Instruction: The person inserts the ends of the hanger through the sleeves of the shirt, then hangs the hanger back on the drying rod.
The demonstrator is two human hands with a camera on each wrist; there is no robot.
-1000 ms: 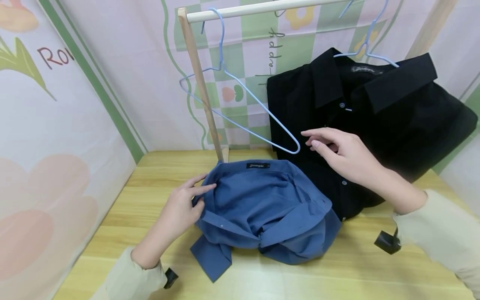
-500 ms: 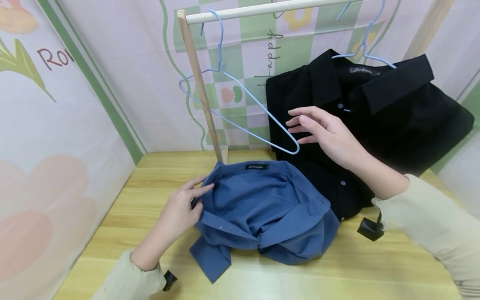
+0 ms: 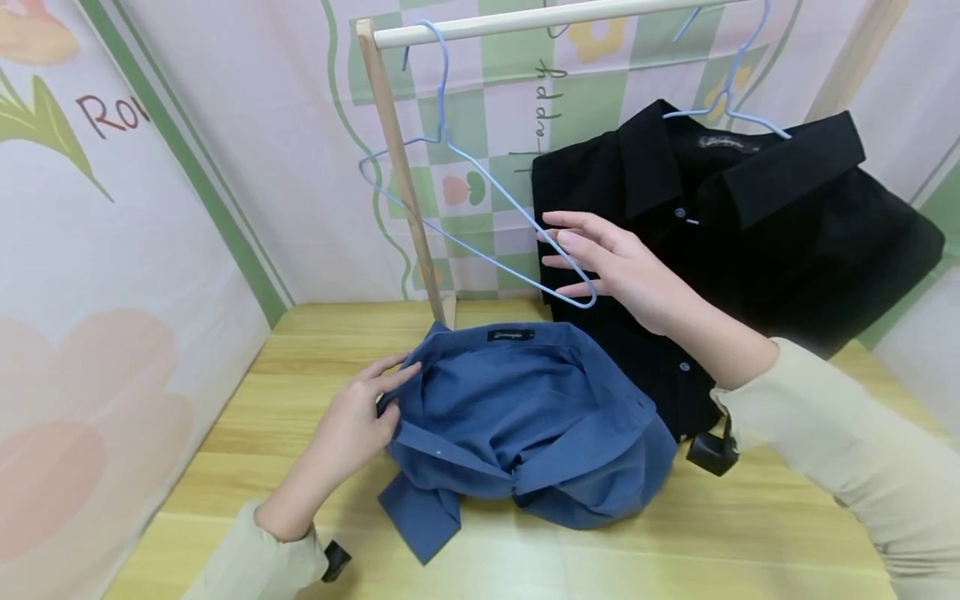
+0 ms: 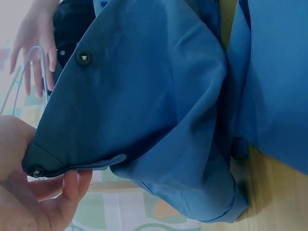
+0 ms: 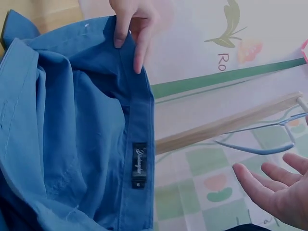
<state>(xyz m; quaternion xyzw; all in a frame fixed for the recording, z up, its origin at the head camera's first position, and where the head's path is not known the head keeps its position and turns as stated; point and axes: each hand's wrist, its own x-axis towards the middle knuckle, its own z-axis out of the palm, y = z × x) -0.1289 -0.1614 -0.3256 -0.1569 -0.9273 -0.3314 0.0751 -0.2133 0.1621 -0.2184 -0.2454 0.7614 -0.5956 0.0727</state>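
Observation:
A blue collared shirt (image 3: 517, 392) lies bunched on the table, its neck opening facing up and a black label (image 3: 512, 335) at the back of the collar. My left hand (image 3: 358, 417) pinches the left side of its collar between thumb and fingers; a button (image 4: 84, 57) shows near that hand in the left wrist view. From the rack hangs a bare light-blue wire hanger (image 3: 441, 100). My right hand (image 3: 618, 271) is at the hanger's lower right corner, fingers spread and loosely bent. Contact between them cannot be made out.
A black shirt (image 3: 810, 242) hangs on a second blue hanger (image 3: 726, 93) at the right, its lower part resting on the table (image 3: 300, 358). The wooden rack has a left post (image 3: 397, 158) and a top rail (image 3: 525, 21). Printed curtains (image 3: 300, 150) close off the back and left.
My right hand has moved left from in front of the black shirt to the hanger's corner, its fingers spreading. My left hand stays on the blue collar, which has shifted very slightly left.

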